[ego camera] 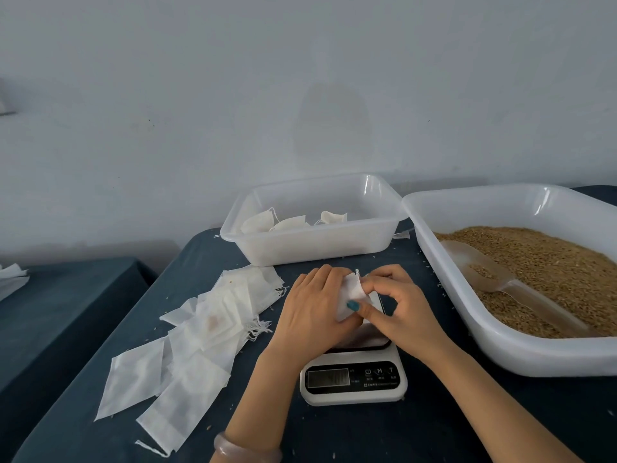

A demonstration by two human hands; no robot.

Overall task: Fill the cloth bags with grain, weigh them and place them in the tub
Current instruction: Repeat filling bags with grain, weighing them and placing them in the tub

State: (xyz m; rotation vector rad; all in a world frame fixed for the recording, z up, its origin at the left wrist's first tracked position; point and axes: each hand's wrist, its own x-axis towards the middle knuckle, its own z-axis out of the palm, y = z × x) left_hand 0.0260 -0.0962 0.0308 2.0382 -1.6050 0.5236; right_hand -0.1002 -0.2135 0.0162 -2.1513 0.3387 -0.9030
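Dark blue cloth covers the table (334,436), which stands against a pale wall (300,78); a second covered table (66,312) sits to the left. Stray kernels dot the cloth. Over the scale (354,382), the left hand (317,305) and right hand (397,302) both pinch one small cloth bag (352,290), fingers curled round it. Empty bags (200,329) sprawl at left, filled bags (287,223) lie in the tub (310,252) behind, and a scoop (500,282) rests on grain (551,259) in the large tub (534,355) at right
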